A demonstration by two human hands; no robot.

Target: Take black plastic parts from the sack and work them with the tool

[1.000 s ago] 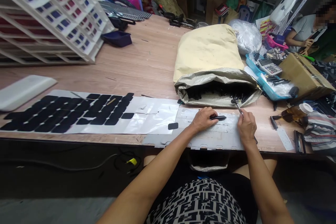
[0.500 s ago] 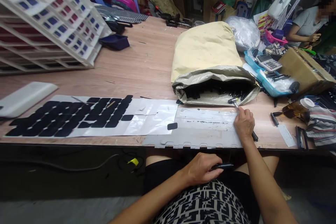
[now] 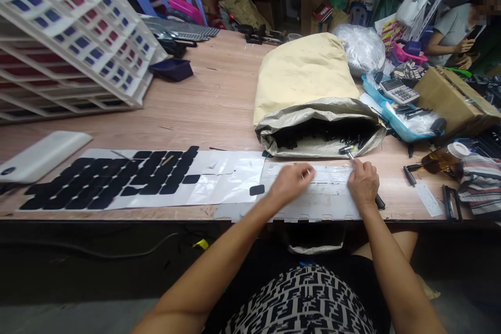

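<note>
My right hand (image 3: 364, 185) is closed around a small hammer (image 3: 350, 154), its metal shaft and dark head pointing at the sack's mouth. The black handle end shows below my palm. My left hand (image 3: 291, 182) is over the clear-covered strip on the table, slightly blurred, its fingers bent and a little apart with nothing visible between them. Just behind both hands a cream sack (image 3: 305, 73) lies on its side, its open mouth full of black pieces. Left of my left hand a single black rounded sticker (image 3: 257, 190) sits at the edge of a white sheet (image 3: 227, 177).
Rows of black stickers (image 3: 82, 182) cover the sheet's left part. A white crate (image 3: 117, 57) and a white case (image 3: 50, 154) stand left. At right are a blue basket (image 3: 410, 128), a cardboard box (image 3: 454, 99) and a bottle (image 3: 440, 162). Another person (image 3: 454, 31) sits far right.
My left hand has risen from my lap to above the table; the black pen-like piece it held is no longer seen. An open bag now shows at my lap. My right hand stays put.
</note>
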